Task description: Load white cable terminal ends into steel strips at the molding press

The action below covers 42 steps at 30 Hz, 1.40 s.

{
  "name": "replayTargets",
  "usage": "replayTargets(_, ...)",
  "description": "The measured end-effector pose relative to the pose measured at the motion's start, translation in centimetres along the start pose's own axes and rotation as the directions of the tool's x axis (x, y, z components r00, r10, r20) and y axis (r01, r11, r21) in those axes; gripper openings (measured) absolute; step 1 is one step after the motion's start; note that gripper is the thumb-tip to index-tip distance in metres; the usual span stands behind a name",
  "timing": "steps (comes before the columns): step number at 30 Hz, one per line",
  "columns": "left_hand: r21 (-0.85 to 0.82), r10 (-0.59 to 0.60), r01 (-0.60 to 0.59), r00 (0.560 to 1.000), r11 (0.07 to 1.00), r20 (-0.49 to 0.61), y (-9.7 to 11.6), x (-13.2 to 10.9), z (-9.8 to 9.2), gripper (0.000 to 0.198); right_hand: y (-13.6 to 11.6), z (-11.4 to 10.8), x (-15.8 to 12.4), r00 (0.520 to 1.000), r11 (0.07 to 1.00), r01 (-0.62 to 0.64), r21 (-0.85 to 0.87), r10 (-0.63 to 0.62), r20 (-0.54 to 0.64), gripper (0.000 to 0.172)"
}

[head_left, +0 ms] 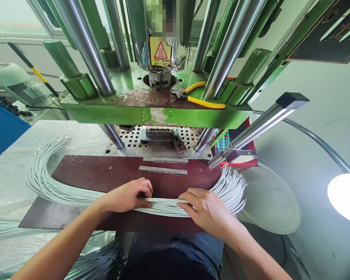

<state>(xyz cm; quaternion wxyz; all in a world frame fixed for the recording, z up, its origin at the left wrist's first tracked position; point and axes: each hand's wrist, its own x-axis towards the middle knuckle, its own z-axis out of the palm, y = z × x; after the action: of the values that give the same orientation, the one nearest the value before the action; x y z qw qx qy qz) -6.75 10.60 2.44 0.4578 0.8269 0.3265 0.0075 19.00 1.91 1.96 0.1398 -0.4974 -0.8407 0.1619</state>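
Observation:
A bundle of white cables (166, 207) runs across the dark red-brown board (119, 177) in front of me, curving away at both ends, with small metal tips showing. My left hand (131, 196) is closed on the bundle left of the middle, fingers curled over it. Farther right, my right hand (200, 206) pinches the cables between thumb and fingers. Two thin metal strips with small notches lie on the board beyond my hands, the nearer strip (163, 170) in front of the other (166, 160).
A green press (154, 112) with steel columns stands ahead; yellow-handled cutters (204, 102) rest on its plate. Below sits a metal mould (159, 133) on a perforated bed. A metal arm (259, 128) juts in at right, near a lit lamp (345, 198). Dark cables (96, 258) lie at lower left.

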Motion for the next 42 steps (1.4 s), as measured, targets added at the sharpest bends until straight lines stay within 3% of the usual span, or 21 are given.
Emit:
replayTargets(6, -0.021, -0.008, 0.006, 0.999, 1.000, -0.053, -0.1, -0.1, 0.1, 0.024, -0.4, 0.4, -0.3, 0.996, 1.000, -0.026, -0.004, 0.027, 0.080, 0.014)
replayTargets(15, 0.187, 0.096, -0.069, 0.985, 0.980, -0.144, 0.9, -1.2, 1.4, 0.019, -0.7, 1.0, 0.0, 0.997, 0.999, -0.047, -0.023, 0.048, 0.058, 0.022)
replayTargets(22, 0.117, 0.101, -0.082, 0.982, 0.990, -0.159, 0.3, -1.4, 1.3, 0.016, -1.0, 0.5, 0.2, 0.993, 0.998, -0.060, -0.036, 0.063, 0.101, 0.021)
replayTargets(25, 0.118, 0.114, -0.094, 0.978, 0.989, -0.176, 1.0, -1.0, 1.9, 0.006, -2.0, -0.3, 0.7, 0.995, 0.996, -0.079, -0.046, 0.082, 0.061, 0.015)
replayTargets(29, 0.113, 0.118, -0.094, 0.967, 0.989, -0.226, 3.9, -0.5, 2.7, 0.014, -3.8, -2.7, 1.2, 0.990, 0.993, -0.120, -0.008, 0.120, 0.068, 0.019)
replayTargets(33, -0.090, 0.022, -0.042, 0.976, 0.995, -0.217, 5.6, -0.7, 1.6, 0.022, -3.3, -5.9, 0.1, 0.981, 0.971, -0.184, 0.150, 0.171, 0.097, 0.033)
replayTargets(36, -0.278, -0.033, -0.031, 0.974, 0.960, -0.224, 5.2, -1.1, 0.1, 0.029, -0.4, -7.6, -1.7, 0.961, 0.945, -0.261, 0.196, 0.274, -0.046, 0.033)
replayTargets(39, -0.295, -0.055, -0.016, 0.972, 0.956, -0.229, 5.3, -1.5, -0.5, 0.030, 2.7, -8.6, -3.6, 0.859, 0.926, -0.365, 0.091, 0.373, -0.350, 0.037)
replayTargets(40, -0.249, -0.033, -0.014, 0.982, 0.968, -0.186, 5.8, -1.6, -0.3, 0.029, 3.2, -8.7, -4.2, 0.837, 0.926, -0.372, 0.069, 0.367, -0.407, 0.038)
replayTargets(42, -0.162, 0.060, -0.058, 0.998, 0.985, 0.002, 7.3, -1.7, 1.0, 0.025, 3.2, -8.7, -5.0, 0.867, 0.951, -0.304, 0.053, 0.299, -0.399, 0.035)
